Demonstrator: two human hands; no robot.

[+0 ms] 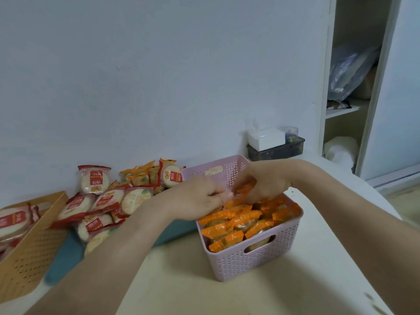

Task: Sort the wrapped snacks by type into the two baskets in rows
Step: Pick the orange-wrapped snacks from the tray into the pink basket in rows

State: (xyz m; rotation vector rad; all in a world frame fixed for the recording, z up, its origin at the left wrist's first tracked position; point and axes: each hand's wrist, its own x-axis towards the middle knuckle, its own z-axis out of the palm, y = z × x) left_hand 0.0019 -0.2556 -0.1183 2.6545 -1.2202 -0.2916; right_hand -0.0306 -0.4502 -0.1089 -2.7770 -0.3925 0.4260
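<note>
Pink basket (250, 262) was nearly full of orange packets (238, 221); right hand (266, 180) pinched one, left hand (200, 198) curled beside it (grip unclear). Red packets (106, 200) mostly lay unsorted.

left hand (200, 198): fingers curled | right hand (267, 181): fingers curled | hands close together

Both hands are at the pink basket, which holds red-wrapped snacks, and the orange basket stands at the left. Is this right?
Not quite: in the head view the pink basket holds orange-wrapped snacks, not red-wrapped. The left hand and right hand are at it, and the orange basket stands at the left.
</note>
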